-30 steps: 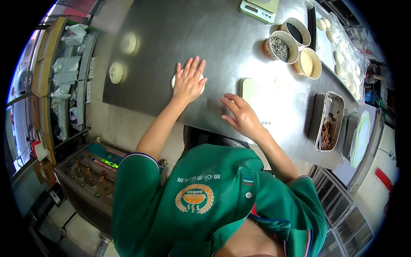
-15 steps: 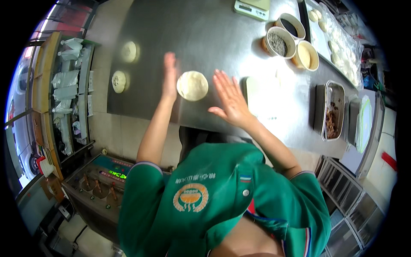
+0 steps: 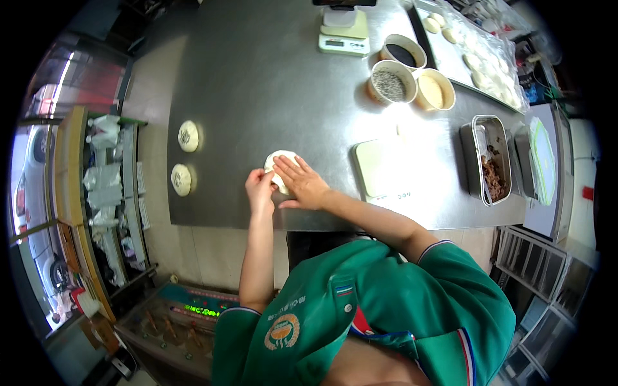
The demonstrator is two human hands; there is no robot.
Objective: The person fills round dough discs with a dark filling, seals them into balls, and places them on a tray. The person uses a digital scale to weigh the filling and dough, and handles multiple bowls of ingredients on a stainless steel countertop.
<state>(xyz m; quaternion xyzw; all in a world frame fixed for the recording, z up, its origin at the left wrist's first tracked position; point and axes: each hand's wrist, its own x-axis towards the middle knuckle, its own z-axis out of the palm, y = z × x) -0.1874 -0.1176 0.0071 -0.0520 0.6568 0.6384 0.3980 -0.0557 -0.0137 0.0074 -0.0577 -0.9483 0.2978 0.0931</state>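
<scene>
Head: pale, rnd dough pc [image 3: 271, 161]

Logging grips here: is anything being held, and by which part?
The left hand appears to pinch the dough round at its near-left edge; the right hand lies across its right side.

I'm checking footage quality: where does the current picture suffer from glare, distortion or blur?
Head view: glare whitens the metal table beside the nearer pale-green scale; head view: straight edges bow near the black rim; head view: left hand and right hand look fairly sharp.
</scene>
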